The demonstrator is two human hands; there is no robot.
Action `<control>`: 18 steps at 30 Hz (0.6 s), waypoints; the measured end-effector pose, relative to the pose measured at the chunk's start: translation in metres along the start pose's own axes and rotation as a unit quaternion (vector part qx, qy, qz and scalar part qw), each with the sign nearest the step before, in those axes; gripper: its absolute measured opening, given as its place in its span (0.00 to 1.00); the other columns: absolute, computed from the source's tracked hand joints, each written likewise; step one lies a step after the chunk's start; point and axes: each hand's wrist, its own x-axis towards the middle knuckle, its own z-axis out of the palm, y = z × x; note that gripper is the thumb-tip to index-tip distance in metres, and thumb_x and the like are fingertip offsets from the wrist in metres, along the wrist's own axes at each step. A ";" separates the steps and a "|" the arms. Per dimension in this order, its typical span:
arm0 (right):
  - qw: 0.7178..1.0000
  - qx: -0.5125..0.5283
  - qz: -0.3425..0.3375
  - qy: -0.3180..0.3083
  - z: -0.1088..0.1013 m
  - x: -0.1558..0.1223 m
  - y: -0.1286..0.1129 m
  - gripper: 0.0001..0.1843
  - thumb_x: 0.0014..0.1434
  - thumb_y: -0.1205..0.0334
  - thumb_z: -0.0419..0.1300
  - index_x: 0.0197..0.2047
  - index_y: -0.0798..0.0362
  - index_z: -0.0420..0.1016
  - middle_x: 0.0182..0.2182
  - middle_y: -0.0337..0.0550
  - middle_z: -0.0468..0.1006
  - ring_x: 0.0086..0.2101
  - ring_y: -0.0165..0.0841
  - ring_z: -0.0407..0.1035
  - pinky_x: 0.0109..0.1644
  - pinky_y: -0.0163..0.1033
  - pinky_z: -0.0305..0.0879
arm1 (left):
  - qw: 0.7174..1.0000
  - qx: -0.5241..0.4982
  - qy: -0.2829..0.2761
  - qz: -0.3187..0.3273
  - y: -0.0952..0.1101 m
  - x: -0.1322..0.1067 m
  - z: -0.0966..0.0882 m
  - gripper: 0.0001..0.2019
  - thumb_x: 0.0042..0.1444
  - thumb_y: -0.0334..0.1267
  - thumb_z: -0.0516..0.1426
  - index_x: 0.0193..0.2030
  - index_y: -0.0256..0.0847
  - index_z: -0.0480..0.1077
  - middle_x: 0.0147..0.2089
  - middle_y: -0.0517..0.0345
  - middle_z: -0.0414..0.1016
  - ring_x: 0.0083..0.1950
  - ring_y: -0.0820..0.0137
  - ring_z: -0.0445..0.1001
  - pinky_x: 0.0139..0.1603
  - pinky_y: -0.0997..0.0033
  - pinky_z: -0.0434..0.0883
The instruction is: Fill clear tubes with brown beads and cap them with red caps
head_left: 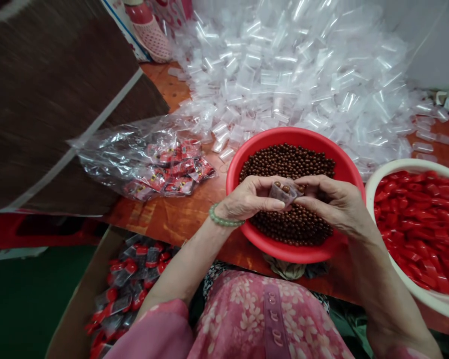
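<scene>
Over a red basin (234,169) of small brown balls (288,159), my two hands meet. My left hand (252,197), with a green bead bracelet (224,219) at the wrist, grips a small clear plastic container (280,195) between thumb and fingers. A few brown balls show inside the tilted container. My right hand (331,202) is closed at the container's right end, its thumb and fingertips pinched around some brown balls. How many balls those fingers hold is hidden.
A heap of clear plastic containers (280,75) spreads behind the basin. To the right stands a white basin (372,187) of red plastic caps (419,224). A clear bag with red packets (179,169) lies left. Below it, a carton (78,294) holds red-capped containers (123,279).
</scene>
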 end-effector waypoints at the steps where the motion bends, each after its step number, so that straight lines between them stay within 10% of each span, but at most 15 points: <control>1: 1.000 -0.021 -0.016 -0.004 -0.001 -0.001 -0.001 0.15 0.65 0.54 0.67 0.53 0.48 0.82 0.34 0.40 0.85 0.31 0.32 0.77 0.37 0.37 0.74 | 1.000 -0.003 0.000 -0.001 0.000 0.000 0.000 0.20 0.41 0.40 0.76 0.41 0.38 0.83 0.45 0.51 0.82 0.44 0.69 0.78 0.48 0.68 0.79; 11: 0.964 -0.230 -0.131 -0.017 0.014 -0.017 -0.001 0.32 0.70 0.66 0.58 0.76 0.51 0.61 0.59 0.52 0.81 0.51 0.40 0.82 0.52 0.42 0.82 | 1.000 -0.012 0.003 0.007 -0.003 0.001 0.000 0.20 0.42 0.40 0.76 0.41 0.35 0.83 0.39 0.55 0.81 0.40 0.74 0.77 0.45 0.74 0.76; 18: 0.995 -0.076 -0.071 0.002 0.010 -0.006 -0.001 0.22 0.70 0.65 0.59 0.63 0.42 0.78 0.56 0.38 0.84 0.52 0.36 0.82 0.59 0.40 0.79 | 0.998 -0.060 -0.029 0.007 -0.003 0.002 -0.001 0.18 0.45 0.43 0.76 0.41 0.37 0.82 0.38 0.56 0.81 0.39 0.74 0.78 0.44 0.71 0.80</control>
